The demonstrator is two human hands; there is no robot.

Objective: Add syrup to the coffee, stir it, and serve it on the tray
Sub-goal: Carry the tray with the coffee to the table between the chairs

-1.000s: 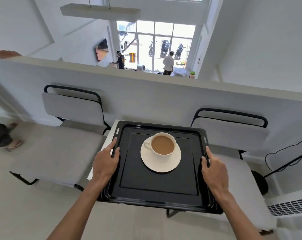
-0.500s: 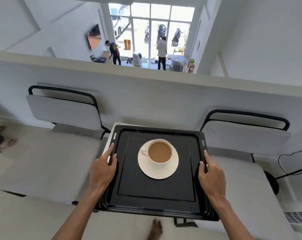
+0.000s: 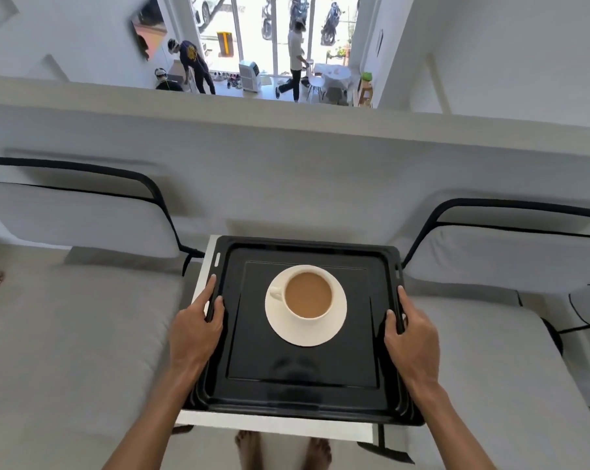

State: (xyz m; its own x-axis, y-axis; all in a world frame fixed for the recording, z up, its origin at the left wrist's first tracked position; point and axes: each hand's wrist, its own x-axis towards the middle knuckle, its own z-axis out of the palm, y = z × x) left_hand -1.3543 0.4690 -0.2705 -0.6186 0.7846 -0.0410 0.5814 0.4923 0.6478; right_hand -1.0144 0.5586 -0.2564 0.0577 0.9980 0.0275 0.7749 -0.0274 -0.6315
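A black rectangular tray [image 3: 303,388] with a raised rim and a slot in each side edge lies flat over a small white desk [image 3: 273,425], covering nearly all of its top. On the tray's far half, about centred between the sides, sits a round white saucer [image 3: 324,334]. A white cup [image 3: 308,296] stands upright on the saucer, its handle pointing left, filled almost to the brim with pale brown milky coffee [image 3: 307,295].

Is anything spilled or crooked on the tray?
Nothing stands out. The cup sits upright on its saucer, the tray is dry, and the left hand and right hand grip its sides.
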